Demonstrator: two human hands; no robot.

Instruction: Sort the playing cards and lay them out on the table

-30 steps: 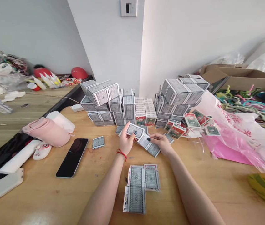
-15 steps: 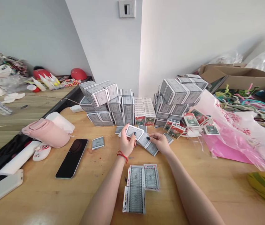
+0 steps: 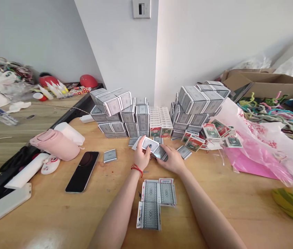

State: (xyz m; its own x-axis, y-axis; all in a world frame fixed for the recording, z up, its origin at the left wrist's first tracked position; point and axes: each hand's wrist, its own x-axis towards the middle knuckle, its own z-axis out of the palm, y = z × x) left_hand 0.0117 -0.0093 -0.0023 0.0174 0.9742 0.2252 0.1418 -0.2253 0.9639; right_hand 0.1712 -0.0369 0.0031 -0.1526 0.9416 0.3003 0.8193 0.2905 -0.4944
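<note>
My left hand (image 3: 143,155) grips a small stack of playing cards (image 3: 150,144), backs facing up, with the thumb across the top. My right hand (image 3: 172,159) is closed over more patterned playing cards (image 3: 161,154) just to the right, their near edges covered by its fingers. These cards touch or overlap the left hand's stack; I cannot tell whether they are joined. Nearer to me, a block of cards laid face down (image 3: 150,204) lies between my forearms, a king's edge poking out at its left. Loose cards (image 3: 184,152) lie right of my right hand.
Stacked card blocks (image 3: 112,117) stand at the back left, more card blocks (image 3: 197,107) at the back right. Boxed decks (image 3: 211,132) lie beside pink plastic (image 3: 252,152). A phone (image 3: 82,172), a pink tumbler (image 3: 58,144) and yellow tape (image 3: 291,204) are on the table.
My right hand has moved slightly left and closed over the cards, which were fanned out lower before. My left hand keeps its stack. The whole view has shifted a little.
</note>
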